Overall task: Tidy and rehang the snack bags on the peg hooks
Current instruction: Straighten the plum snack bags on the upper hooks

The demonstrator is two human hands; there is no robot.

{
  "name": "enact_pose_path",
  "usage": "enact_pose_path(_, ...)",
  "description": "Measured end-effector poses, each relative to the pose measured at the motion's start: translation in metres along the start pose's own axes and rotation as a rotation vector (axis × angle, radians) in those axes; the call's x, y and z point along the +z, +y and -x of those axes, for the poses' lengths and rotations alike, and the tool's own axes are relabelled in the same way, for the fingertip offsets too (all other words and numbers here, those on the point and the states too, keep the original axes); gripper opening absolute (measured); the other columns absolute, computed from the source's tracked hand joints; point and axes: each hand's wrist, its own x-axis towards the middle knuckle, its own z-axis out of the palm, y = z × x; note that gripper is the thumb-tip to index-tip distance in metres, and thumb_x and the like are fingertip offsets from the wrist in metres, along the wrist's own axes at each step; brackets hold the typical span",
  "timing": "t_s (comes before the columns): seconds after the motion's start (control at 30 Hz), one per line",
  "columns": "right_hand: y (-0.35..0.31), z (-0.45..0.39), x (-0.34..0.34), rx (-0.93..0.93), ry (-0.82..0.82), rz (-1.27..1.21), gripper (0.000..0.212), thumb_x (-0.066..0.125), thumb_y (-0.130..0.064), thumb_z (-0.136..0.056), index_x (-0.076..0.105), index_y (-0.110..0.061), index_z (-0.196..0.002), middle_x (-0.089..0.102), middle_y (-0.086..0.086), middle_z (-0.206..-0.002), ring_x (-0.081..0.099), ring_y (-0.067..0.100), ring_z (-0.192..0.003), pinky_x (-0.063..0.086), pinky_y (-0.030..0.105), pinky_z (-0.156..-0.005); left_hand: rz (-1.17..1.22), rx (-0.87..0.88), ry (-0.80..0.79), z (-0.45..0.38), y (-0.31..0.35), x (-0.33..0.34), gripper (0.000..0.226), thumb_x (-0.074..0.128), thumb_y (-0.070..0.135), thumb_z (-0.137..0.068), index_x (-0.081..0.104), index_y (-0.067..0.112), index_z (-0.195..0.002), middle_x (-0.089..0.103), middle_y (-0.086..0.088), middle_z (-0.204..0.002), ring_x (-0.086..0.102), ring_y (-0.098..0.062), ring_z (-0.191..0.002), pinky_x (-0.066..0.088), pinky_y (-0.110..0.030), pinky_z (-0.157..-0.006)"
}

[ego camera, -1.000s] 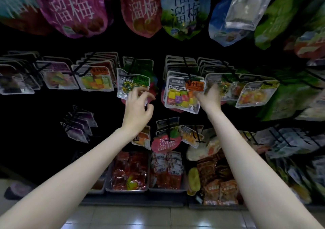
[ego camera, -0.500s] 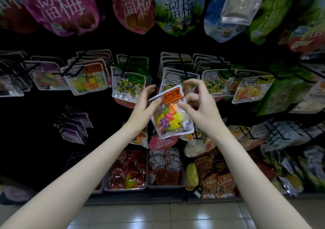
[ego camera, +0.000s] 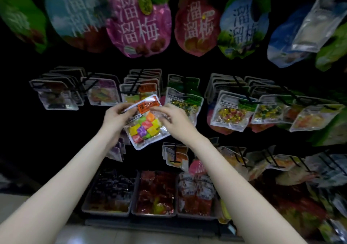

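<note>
At centre frame the left hand (ego camera: 114,117) pinched the upper left edge of the candy bag (ego camera: 147,123), fingers closed on it. The right hand (ego camera: 173,119) gripped its right side likewise. The bag hung tilted, off any hook, just below the peg hook (ego camera: 134,86) carrying matching bags. Its hang hole seemed hidden under the fingers, so threading blind might miss the peg, or knock neighbouring bags loose.

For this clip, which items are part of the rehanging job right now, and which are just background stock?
In the job:
- candy bag with orange label, held off the hooks
- left hand and right hand, both gripping it
- matching orange-label bags on peg hook behind

Just background:
- large plum pouches above
- floor bins of red packets
- green-label candy bags
</note>
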Motion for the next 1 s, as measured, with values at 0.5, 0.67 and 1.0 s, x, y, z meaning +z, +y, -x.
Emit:
enact_pose_path(0.5,0.004,-0.049,0.038,0.177,0.175,-0.086,0.041,0.048,0.002,-0.092,0.056,-0.016,-0.129,0.045,-0.001,-0.096,0.042,0.011,-0.095,0.028,0.017,-0.082,-0.104,0.062,-0.11,-0.061,0.013,-0.022,0.015,0.056,0.0,-0.089,0.061,0.009,-0.1,0.059,-0.003,-0.09,0.057,-0.011,-0.077,0.045,-0.013,-0.058)
enact_pose_path(0.67,0.014,-0.052,0.041,0.221,0.225,-0.278,0.04,0.049,0.004,-0.09,0.063,-0.022,-0.118,0.057,0.001,-0.104,0.054,0.021,-0.09,0.045,0.022,-0.076,-0.105,0.116,-0.144,-0.06,0.015,-0.023,0.018,0.056,-0.003,-0.087,0.062,0.01,-0.098,0.059,0.003,-0.086,0.056,-0.006,-0.075,0.043,-0.006,-0.057)
enact_pose_path(1.0,0.022,-0.054,0.037,0.285,0.278,-0.475,0.044,0.048,0.008,-0.09,0.065,-0.025,-0.115,0.061,-0.003,-0.119,0.045,-0.008,-0.067,0.036,0.011,-0.065,-0.14,0.091,-0.151,-0.071,0.022,-0.012,0.011,0.058,0.01,-0.09,0.063,0.015,-0.099,0.062,-0.003,-0.101,0.057,-0.013,-0.094,0.043,-0.017,-0.076)
